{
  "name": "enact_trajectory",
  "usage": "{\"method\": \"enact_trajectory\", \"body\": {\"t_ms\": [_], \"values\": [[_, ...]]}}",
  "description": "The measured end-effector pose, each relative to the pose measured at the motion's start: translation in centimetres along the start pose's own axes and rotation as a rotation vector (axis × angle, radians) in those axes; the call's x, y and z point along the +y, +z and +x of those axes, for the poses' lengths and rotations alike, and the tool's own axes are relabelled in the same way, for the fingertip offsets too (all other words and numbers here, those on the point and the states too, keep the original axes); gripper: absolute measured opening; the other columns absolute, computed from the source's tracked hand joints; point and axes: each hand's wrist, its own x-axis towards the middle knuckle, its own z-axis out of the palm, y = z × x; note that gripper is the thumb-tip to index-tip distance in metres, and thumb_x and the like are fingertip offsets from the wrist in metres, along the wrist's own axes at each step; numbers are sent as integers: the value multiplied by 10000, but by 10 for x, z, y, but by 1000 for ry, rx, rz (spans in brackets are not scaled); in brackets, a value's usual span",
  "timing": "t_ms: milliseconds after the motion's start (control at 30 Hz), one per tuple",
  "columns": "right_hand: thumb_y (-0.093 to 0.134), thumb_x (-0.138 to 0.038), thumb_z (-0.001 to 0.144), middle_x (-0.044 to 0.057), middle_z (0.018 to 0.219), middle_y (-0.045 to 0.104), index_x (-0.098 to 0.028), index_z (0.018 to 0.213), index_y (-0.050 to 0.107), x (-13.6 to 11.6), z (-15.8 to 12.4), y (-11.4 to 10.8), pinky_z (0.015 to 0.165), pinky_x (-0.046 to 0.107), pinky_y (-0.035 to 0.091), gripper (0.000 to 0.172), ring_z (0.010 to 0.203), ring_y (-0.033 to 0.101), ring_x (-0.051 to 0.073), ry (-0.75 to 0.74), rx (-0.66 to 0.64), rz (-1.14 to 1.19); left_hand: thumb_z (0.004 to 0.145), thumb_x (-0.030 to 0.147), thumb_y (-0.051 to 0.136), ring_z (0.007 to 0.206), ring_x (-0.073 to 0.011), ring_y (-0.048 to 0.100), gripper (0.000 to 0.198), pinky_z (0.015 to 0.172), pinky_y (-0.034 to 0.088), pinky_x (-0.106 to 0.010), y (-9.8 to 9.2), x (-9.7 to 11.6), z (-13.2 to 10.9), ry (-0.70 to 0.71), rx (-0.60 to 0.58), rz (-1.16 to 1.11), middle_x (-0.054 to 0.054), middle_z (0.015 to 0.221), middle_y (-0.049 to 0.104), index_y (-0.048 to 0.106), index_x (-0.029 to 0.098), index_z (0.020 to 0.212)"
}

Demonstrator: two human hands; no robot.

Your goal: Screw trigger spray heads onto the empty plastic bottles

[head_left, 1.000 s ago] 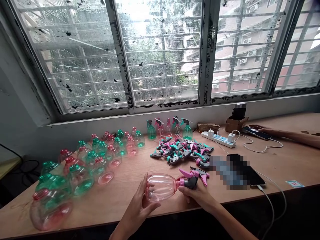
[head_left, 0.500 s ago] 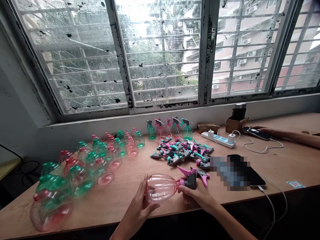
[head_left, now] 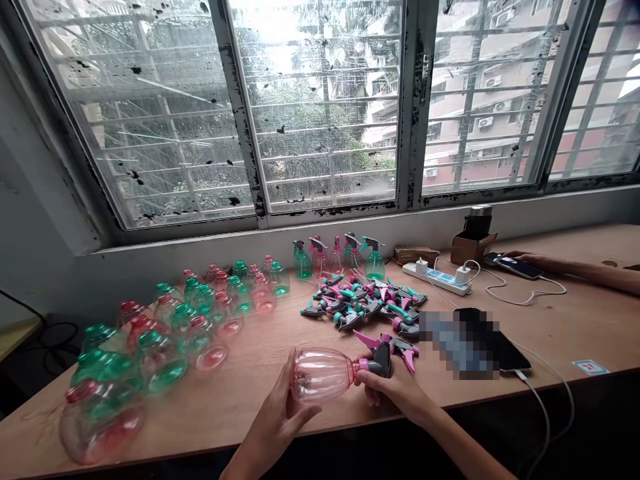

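A clear pink spray bottle [head_left: 323,375] lies on its side between my hands, near the table's front edge. My left hand [head_left: 281,403] is wrapped round its base end. At the neck, my right hand [head_left: 397,387] closes on the pink collar of the grey and pink spray head [head_left: 381,360], which sits on the bottle's mouth. Some right-hand fingers are hidden underneath. Just behind that hand lies a loose pink and grey spray head [head_left: 407,350]. A pile of pink, green and grey spray heads [head_left: 367,301] spreads farther back.
Open pink and green bottles [head_left: 163,360] stand in rows at the left. Several bottles with heads [head_left: 374,260] stand by the window wall. At the right are a power strip [head_left: 437,279], a small cardboard box [head_left: 473,247], a phone [head_left: 507,353], and another person's hand [head_left: 525,258] on a phone.
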Motion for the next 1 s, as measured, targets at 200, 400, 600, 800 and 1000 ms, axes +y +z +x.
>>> {"method": "enact_trajectory", "body": {"t_ms": [200, 400, 600, 800, 1000], "values": [[857, -530, 747, -32, 557, 675, -180, 905, 615, 2, 0, 0, 420, 220, 450, 454, 400, 550, 101, -4, 10, 27, 951, 430, 648, 1308, -307, 594, 952, 1157, 408, -503, 3, -10, -1, 29, 19, 9, -102, 1555, 508, -25, 379, 1623], [862, -521, 751, -43, 522, 659, -183, 967, 627, 6, 1, -1, 422, 226, 455, 465, 401, 546, 110, 6, 2, 30, 908, 475, 702, 1423, -351, 481, 966, 1208, 344, -508, 1, -11, 3, 44, 14, -41, -139, 1618, 425, 91, 306, 1637], [853, -515, 759, -1, 634, 718, -182, 909, 610, 0, 1, 0, 417, 226, 451, 439, 418, 585, 112, 2, -3, 49, 949, 437, 651, 1405, -320, 515, 904, 1192, 361, -518, 2, -9, 1, 26, 41, 2, -92, 1612, 450, 55, 374, 1626], [852, -518, 755, -8, 623, 707, -176, 898, 615, -1, 0, 1, 419, 225, 457, 440, 417, 575, 105, -3, 3, 37, 900, 472, 711, 1465, -362, 429, 895, 1218, 335, -499, -1, -9, 3, 30, -17, -26, -140, 1618, 429, 225, 263, 1621], [842, -550, 747, -14, 601, 697, -182, 872, 610, -4, 0, 2, 418, 224, 448, 453, 408, 563, 105, 19, 8, 50, 920, 452, 687, 1510, -330, 357, 901, 1242, 280, -494, 0, -5, 3, 20, 0, 3, -114, 1658, 360, 155, 303, 1631]]}}
